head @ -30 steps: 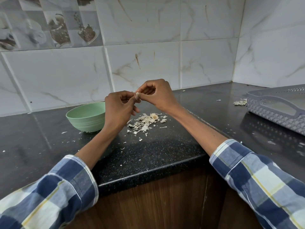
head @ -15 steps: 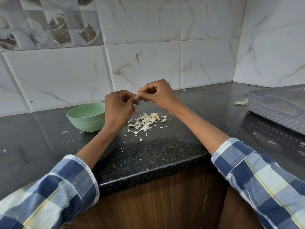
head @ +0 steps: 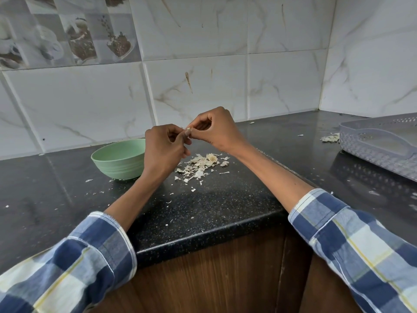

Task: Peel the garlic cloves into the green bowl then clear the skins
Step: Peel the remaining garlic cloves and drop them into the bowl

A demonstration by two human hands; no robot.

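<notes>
Just above the middle of the frame, the left hand (head: 165, 146) and right hand (head: 216, 129) meet, both pinching one garlic clove (head: 187, 132) between curled fingertips; its long axis cannot be told. Immediately left of the left hand sits the green bowl (head: 117, 160), so that hand is nearer for the drop, with nothing between. Below the hands the peeled skins (head: 200, 164) lie heaped on the black countertop (head: 214, 204); a grey basket (head: 381, 143) stands at far right
</notes>
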